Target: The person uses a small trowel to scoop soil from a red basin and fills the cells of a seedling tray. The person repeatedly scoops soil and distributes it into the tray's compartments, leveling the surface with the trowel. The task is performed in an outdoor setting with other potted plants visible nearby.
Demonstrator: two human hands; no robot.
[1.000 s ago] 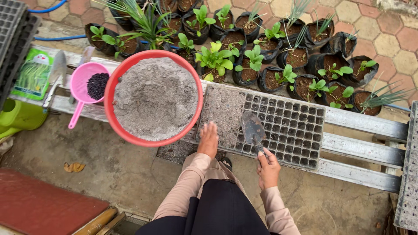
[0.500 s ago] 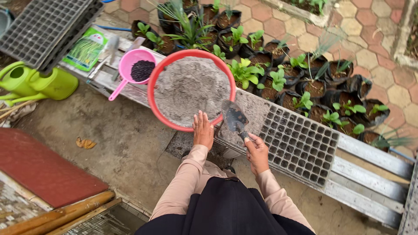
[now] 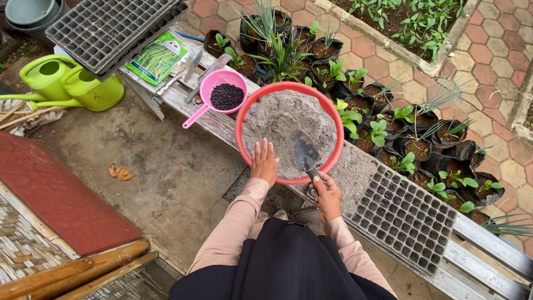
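Trowel (image 3: 305, 153) handle: hidden inside right hand (image 3: 326, 195) fingers. Seedling tray (image 3: 407, 218): near-right corner hidden beneath worktop slats. Grey tubs (image 3: 28, 14), far left: cut by edge.

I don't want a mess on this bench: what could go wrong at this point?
The red basin juts past the bench's near edge; the left hand pressing its rim might tip it. The trowel in the right hand's grip could fling soil out or knock the pink strainer of dark seeds nearby.
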